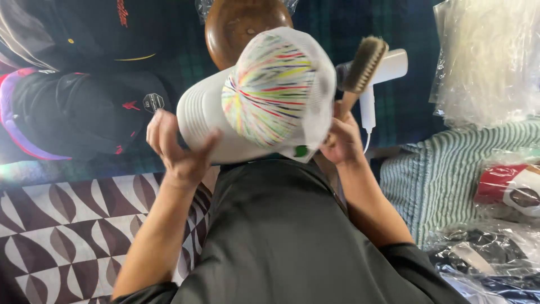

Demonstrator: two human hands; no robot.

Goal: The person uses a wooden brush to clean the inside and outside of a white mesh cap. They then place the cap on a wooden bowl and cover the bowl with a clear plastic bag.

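Note:
A white cap [264, 95] with multicoloured streaks on its front panel and white mesh sides is held up in front of me. My left hand [177, 143] grips the white brim on the left side. My right hand [340, 138] sits at the cap's right rear edge and also holds a wooden-handled bristle brush [363, 67], whose bristle head points up and to the right, clear of the cap. A green sticker [301, 151] shows near the cap's lower right edge.
A round wooden form [233, 25] stands behind the cap. A white handheld steamer [388, 73] lies right of the brush. Black caps [84, 110] sit at left. Plastic bags [486, 56] and bagged caps [509, 186] lie at right on a striped cloth [433, 180]. A patterned mat [67, 225] lies lower left.

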